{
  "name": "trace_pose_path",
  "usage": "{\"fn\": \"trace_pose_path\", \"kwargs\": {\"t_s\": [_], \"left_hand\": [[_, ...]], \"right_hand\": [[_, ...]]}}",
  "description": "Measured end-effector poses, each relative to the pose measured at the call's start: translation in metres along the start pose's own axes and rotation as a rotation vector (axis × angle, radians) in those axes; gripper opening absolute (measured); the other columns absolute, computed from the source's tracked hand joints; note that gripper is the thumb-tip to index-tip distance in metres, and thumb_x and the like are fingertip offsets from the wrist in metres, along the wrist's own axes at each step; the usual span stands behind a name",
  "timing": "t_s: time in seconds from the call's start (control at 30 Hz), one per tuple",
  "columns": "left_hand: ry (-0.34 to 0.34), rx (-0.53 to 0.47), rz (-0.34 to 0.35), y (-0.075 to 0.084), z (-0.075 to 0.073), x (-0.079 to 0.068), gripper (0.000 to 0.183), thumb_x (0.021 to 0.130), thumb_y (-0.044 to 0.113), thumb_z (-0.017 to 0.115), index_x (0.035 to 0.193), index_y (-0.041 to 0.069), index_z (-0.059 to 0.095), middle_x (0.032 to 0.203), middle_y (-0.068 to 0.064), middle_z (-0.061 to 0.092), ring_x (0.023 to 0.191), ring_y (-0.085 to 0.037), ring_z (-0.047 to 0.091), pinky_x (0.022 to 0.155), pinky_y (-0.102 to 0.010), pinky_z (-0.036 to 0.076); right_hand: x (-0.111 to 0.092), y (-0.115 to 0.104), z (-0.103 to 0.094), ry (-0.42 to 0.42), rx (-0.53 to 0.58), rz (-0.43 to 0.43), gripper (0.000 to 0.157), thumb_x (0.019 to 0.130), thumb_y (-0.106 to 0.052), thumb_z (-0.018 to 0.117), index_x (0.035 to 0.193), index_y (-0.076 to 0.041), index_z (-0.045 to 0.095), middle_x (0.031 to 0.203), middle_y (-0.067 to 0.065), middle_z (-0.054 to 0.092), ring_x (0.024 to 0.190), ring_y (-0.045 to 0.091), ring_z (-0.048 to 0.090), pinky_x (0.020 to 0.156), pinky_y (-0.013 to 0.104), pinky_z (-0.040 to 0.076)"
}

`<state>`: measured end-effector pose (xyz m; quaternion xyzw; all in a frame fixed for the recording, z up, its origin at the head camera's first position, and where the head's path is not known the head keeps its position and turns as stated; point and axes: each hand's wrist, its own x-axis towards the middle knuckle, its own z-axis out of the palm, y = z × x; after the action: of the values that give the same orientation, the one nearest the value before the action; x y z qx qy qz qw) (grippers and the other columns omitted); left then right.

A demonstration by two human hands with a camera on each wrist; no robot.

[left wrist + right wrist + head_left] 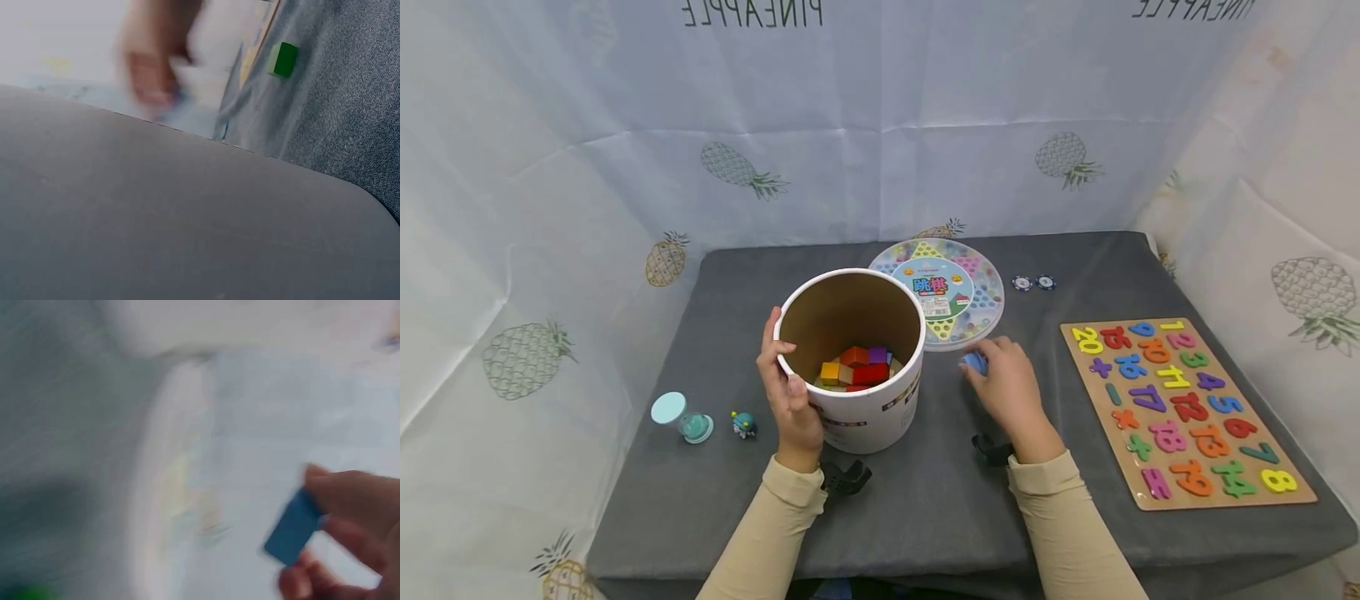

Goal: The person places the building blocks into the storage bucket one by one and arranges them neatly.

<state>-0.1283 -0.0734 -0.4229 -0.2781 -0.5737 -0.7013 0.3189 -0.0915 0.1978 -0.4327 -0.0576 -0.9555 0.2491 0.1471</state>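
Observation:
My left hand [793, 412] grips a large white bucket [872, 417] at its left side, with fingertips over the rim and the bucket tilted a little. Inside lie several colored wooden blocks [869, 373], red, orange, yellow and purple. To the right of the bucket, my right hand [1006, 387] pinches a blue block [292, 528] between thumb and fingers, above the table. A green block [283, 59] rests on the gray cloth in the left wrist view; in the head view it is hidden. The right hand is blurred in the left wrist view.
Behind the bucket lies a round Chinese checkers box [966, 304]. Two poker chips [1033, 283] sit beside it. A wooden number puzzle board [1187, 412] covers the right side. An hourglass [683, 417] and a small teal figurine [743, 424] are at the left.

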Motion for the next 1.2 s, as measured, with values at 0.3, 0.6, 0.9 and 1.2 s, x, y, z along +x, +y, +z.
{"fn": "trace_pose_path", "kwargs": {"t_s": [0.3, 0.6, 0.9, 1.2], "left_hand": [[-0.006, 0.033, 0.013, -0.003, -0.003, 0.001, 0.063, 0.093, 0.055, 0.043, 0.11, -0.004, 0.035, 0.151, -0.025, 0.02, 0.13, -0.049, 0.028, 0.1, -0.059, 0.031], [-0.011, 0.033, 0.01, -0.003, -0.003, 0.0, 0.064, 0.093, 0.057, 0.043, 0.11, -0.004, 0.035, 0.152, -0.024, 0.02, 0.131, -0.045, 0.029, 0.098, -0.062, 0.031], [0.004, 0.056, 0.002, -0.003, -0.006, -0.002, 0.064, 0.092, 0.057, 0.044, 0.109, -0.005, 0.034, 0.152, -0.022, 0.022, 0.131, -0.046, 0.028, 0.099, -0.06, 0.032], [-0.015, 0.029, -0.008, -0.006, -0.006, 0.0, 0.064, 0.091, 0.058, 0.045, 0.11, -0.002, 0.036, 0.153, -0.02, 0.02, 0.133, -0.043, 0.026, 0.099, -0.066, 0.028]], "right_hand": [[0.007, -0.101, -0.058, 0.382, 0.456, -0.438, 0.03, 0.077, -0.014, 0.08, 0.105, -0.013, 0.071, 0.106, 0.0, 0.064, 0.102, 0.021, 0.052, 0.087, 0.04, 0.039], [0.008, -0.138, -0.033, 0.049, 0.393, -0.493, 0.018, 0.077, -0.018, 0.08, 0.093, -0.019, 0.072, 0.093, -0.01, 0.064, 0.093, 0.014, 0.049, 0.094, 0.039, 0.033], [0.002, -0.129, -0.029, 0.082, 0.451, -0.541, 0.012, 0.086, -0.017, 0.069, 0.097, -0.016, 0.071, 0.1, -0.008, 0.062, 0.101, 0.014, 0.048, 0.092, 0.036, 0.036], [-0.013, -0.055, -0.031, 0.254, 0.264, -0.207, 0.025, 0.084, -0.012, 0.069, 0.109, -0.011, 0.068, 0.108, 0.009, 0.054, 0.103, 0.028, 0.047, 0.086, 0.045, 0.038]]}}
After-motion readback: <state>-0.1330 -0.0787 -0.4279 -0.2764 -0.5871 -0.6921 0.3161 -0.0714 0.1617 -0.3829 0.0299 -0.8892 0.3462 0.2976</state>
